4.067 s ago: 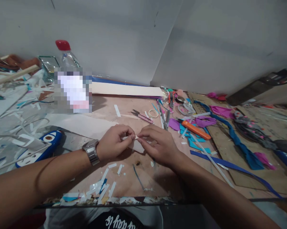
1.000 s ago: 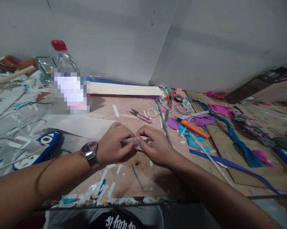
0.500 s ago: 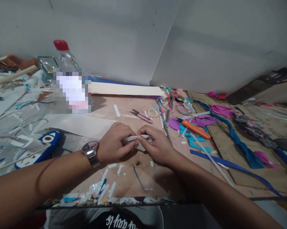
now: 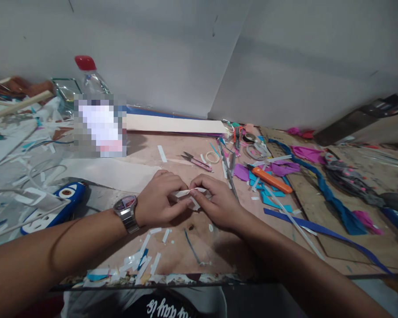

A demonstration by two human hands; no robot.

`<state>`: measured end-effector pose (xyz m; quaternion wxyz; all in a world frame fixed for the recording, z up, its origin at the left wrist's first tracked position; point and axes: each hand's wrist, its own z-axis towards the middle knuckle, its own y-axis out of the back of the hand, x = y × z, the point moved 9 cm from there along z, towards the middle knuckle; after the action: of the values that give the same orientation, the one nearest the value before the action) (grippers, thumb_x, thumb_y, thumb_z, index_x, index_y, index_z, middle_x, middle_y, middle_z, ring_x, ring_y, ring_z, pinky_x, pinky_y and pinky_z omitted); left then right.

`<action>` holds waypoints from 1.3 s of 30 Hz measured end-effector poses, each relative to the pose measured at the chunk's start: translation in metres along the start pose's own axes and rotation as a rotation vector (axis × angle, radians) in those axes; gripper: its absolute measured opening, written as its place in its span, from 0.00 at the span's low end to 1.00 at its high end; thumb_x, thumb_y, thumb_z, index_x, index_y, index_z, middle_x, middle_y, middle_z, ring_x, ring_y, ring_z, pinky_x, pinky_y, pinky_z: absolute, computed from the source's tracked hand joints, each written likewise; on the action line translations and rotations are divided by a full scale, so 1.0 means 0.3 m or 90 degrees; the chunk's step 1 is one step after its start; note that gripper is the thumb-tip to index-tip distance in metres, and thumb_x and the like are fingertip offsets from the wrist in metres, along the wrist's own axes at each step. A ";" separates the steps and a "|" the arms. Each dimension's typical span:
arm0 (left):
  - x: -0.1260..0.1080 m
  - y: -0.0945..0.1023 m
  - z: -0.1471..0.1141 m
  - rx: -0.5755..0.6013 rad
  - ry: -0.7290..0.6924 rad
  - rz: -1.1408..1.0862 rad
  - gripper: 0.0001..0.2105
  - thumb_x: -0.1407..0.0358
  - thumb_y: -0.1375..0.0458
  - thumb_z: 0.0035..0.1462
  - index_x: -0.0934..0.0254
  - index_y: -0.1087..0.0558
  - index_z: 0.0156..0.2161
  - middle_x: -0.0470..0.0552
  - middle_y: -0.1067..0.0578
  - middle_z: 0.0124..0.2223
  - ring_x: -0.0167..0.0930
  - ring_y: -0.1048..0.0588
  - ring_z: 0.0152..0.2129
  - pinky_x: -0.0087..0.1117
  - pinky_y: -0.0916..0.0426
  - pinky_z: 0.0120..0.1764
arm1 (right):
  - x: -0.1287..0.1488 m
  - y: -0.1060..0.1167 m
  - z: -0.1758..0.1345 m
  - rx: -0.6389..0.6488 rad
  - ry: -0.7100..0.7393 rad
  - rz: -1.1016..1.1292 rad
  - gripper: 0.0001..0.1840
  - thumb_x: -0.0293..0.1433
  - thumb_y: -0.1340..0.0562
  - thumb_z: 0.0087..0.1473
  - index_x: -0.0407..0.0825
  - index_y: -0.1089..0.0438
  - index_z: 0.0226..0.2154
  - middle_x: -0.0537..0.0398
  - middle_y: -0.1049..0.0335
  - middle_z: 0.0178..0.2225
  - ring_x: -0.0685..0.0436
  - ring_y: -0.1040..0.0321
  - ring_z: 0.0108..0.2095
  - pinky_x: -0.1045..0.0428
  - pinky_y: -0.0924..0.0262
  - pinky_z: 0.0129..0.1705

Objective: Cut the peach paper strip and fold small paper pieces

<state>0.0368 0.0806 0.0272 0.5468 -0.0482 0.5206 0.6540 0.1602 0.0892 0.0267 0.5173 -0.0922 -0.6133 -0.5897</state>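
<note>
- The grey wall closes off the back, its seam dropping behind the table.
- The table has a worn near edge, littered along its left part; between that edge and the hands, the pinkish top gives some room to move.
- Cardboard takes up the right side, carrying a crumpled teal strip; its left edge lies well apart from the hands.
- A long pale sheet runs along the back, parallel to the wall.
- A white sheet lies flat beyond the left wrist, reaching to the left hand.
- The left hand and right hand meet mid-table, thumbs and fingers nearly closed, both pinching the white paper piece.
- The blue-and-white power strip, with its cables, crowds the left forearm.
- The red-capped bottle stands at back left, partly hidden by a pixelated patch.
- The orange cutter lies right of the right hand, among blue and purple scraps.
- The white paper piece is between the fingertips, mostly covered.
- Pink-handled snips lie just beyond the hands, near a tape ring.
- White slivers scatter toward the near edge.
</note>
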 end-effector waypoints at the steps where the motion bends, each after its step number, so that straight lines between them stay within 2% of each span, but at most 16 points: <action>1: 0.000 0.002 -0.001 -0.002 0.000 -0.011 0.08 0.60 0.40 0.63 0.62 0.26 0.36 0.48 0.23 0.32 0.33 0.26 0.32 0.41 0.38 0.43 | -0.001 0.000 0.000 0.001 -0.002 0.003 0.08 0.34 0.41 0.68 0.50 0.29 0.38 0.54 0.25 0.38 0.45 0.30 0.38 0.50 0.39 0.42; 5: 0.002 0.015 -0.001 -0.023 0.003 -0.037 0.09 0.63 0.44 0.67 0.62 0.25 0.37 0.49 0.21 0.33 0.32 0.25 0.33 0.40 0.37 0.43 | -0.003 0.000 -0.002 0.000 0.001 0.004 0.08 0.35 0.40 0.69 0.50 0.28 0.39 0.53 0.25 0.38 0.45 0.30 0.38 0.50 0.38 0.42; 13: 0.001 0.019 0.000 -0.040 0.004 -0.014 0.09 0.63 0.44 0.66 0.62 0.25 0.34 0.48 0.21 0.32 0.32 0.25 0.31 0.42 0.37 0.44 | 0.032 0.008 -0.002 -0.004 0.082 -0.059 0.03 0.32 0.38 0.66 0.51 0.29 0.40 0.53 0.27 0.38 0.44 0.30 0.40 0.48 0.37 0.44; 27: 0.004 0.040 -0.002 -0.088 0.005 -0.023 0.05 0.65 0.39 0.63 0.63 0.25 0.35 0.48 0.20 0.33 0.32 0.25 0.32 0.40 0.37 0.44 | 0.037 0.013 -0.004 -0.011 0.090 -0.094 0.03 0.31 0.38 0.66 0.50 0.28 0.39 0.52 0.26 0.38 0.44 0.29 0.40 0.48 0.36 0.44; 33: 0.030 0.032 -0.002 -0.069 0.054 -0.084 0.07 0.63 0.39 0.63 0.62 0.24 0.34 0.48 0.20 0.33 0.32 0.25 0.32 0.38 0.35 0.41 | 0.042 0.011 -0.007 -0.013 0.105 -0.101 0.05 0.32 0.39 0.68 0.51 0.28 0.40 0.51 0.25 0.38 0.43 0.29 0.40 0.48 0.36 0.44; 39: 0.035 0.033 -0.003 -0.072 0.049 -0.080 0.07 0.63 0.39 0.64 0.62 0.22 0.35 0.48 0.20 0.33 0.32 0.25 0.32 0.37 0.36 0.41 | 0.035 0.012 -0.007 -0.014 0.094 -0.109 0.05 0.33 0.39 0.68 0.50 0.28 0.40 0.51 0.25 0.38 0.43 0.28 0.40 0.48 0.36 0.44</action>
<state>0.0248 0.0882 0.0264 0.5630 -0.1365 0.4992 0.6444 0.1592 0.0833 0.0361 0.5075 -0.0014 -0.5731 -0.6434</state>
